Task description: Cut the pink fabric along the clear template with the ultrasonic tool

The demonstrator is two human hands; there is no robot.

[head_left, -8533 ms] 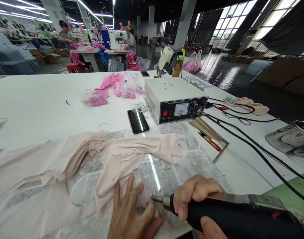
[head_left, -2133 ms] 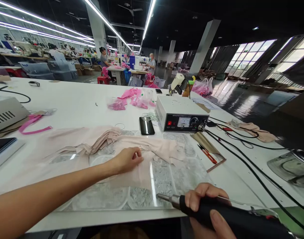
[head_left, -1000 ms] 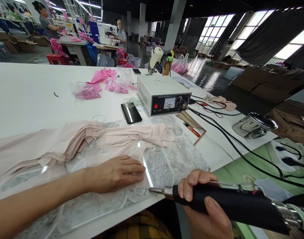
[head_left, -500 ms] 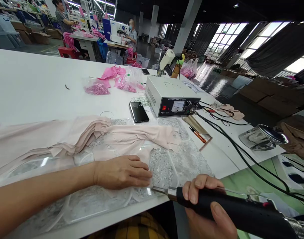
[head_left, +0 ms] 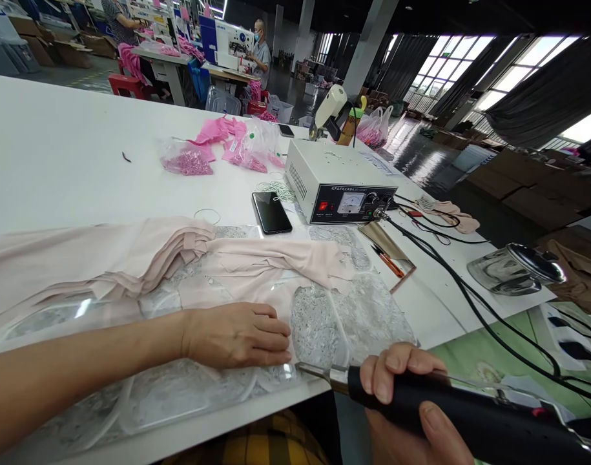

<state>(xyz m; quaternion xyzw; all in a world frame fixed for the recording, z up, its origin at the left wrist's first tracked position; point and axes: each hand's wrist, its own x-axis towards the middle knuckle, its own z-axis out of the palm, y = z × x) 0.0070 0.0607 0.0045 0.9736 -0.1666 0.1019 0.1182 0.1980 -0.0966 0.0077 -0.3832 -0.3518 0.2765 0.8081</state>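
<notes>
My left hand lies flat, palm down, its fingers stretched over pale pink fabric and a clear plastic sheet with rounded outlines. My right hand is wrapped around the black handle of an ultrasonic cutter. The cutter's thin metal tip points left and sits just beside my left fingertips, near the table's front edge. Whether the tip touches the fabric I cannot tell. Behind my left hand lies a loose pink strip, and a layered stack of pink fabric extends to the left.
A control box stands behind, with black cables running right. Nearby are a black phone, a tray with orange pens, a metal-lidded pot and bags of pink pieces. Two people work at sewing machines beyond.
The view has tilted down slightly. My left hand and the cutter keep nearly the same places, with a slightly wider gap between the fingertips and the tip.
</notes>
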